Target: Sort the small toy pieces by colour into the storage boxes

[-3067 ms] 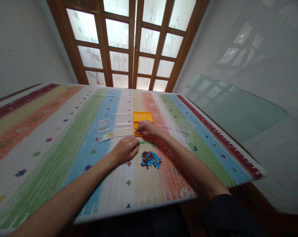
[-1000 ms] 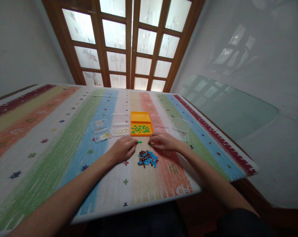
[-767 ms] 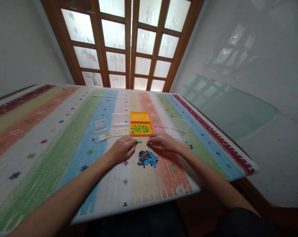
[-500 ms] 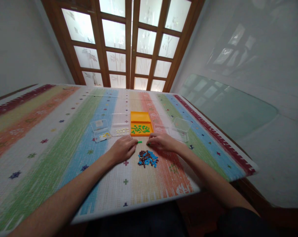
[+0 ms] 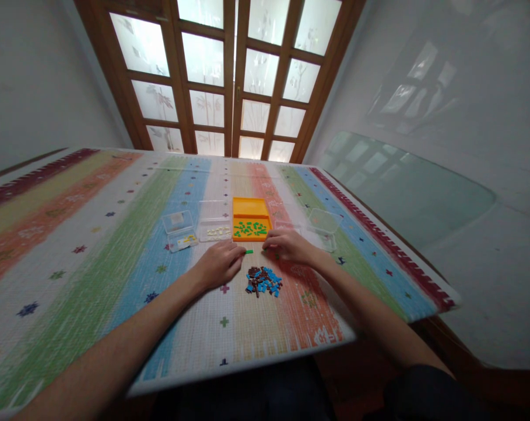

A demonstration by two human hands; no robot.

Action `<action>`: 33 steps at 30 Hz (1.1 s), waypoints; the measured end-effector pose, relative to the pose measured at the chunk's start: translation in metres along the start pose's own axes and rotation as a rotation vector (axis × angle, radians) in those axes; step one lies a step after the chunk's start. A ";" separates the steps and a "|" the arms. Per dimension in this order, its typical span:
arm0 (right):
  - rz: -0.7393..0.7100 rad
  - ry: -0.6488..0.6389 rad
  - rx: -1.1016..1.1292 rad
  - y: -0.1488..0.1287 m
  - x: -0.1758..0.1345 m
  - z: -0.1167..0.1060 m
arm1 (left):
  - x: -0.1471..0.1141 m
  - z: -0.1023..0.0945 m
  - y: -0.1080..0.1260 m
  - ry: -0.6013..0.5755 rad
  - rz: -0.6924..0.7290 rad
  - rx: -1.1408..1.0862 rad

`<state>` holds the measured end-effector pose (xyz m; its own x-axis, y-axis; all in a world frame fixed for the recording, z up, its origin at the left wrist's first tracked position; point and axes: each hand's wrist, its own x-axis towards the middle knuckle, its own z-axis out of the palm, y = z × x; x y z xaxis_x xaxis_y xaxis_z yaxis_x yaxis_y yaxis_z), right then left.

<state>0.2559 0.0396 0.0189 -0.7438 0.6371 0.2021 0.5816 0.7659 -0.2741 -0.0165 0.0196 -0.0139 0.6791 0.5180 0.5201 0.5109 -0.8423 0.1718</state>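
Note:
My left hand (image 5: 223,262) rests on the cloth, its fingers closed on one end of a small flat green building brick (image 5: 249,251). Across from it, my right hand (image 5: 286,245) pinches a tiny green piece (image 5: 264,251) at its fingertips, mostly hidden. Just beyond both hands lies an open orange case (image 5: 249,238) with several small green bricks (image 5: 251,228) in its near half. On the near side, a loose pile of brown and blue bricks (image 5: 263,282) sits on the cloth. A gap separates the two hands.
Clear plastic boxes with open lids stand on both sides of the orange case: one with yellow pieces (image 5: 188,239), one with cream pieces (image 5: 218,233), and a transparent box (image 5: 324,238) at right. A striped tablecloth (image 5: 265,327) covers the table.
My right hand has lifted slightly and shifted a little away from me. The left hand keeps its place with the green brick.

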 end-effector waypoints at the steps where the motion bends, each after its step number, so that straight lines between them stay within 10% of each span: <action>1: -0.001 0.020 -0.001 0.001 0.001 -0.002 | 0.000 0.000 0.000 0.000 0.002 0.000; 9: 0.083 0.128 -0.019 0.023 0.024 -0.009 | -0.001 0.002 -0.003 0.013 0.019 0.007; 16: 0.221 -0.063 0.037 0.043 0.047 -0.004 | 0.000 -0.002 0.000 0.012 0.018 0.002; 33: 0.391 -0.134 -0.174 0.018 0.048 -0.027 | -0.001 0.001 -0.001 0.013 0.018 -0.021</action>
<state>0.2397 0.0866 0.0487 -0.4869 0.8733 -0.0122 0.8655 0.4806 -0.1414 -0.0171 0.0205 -0.0154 0.6812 0.5009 0.5339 0.4874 -0.8545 0.1797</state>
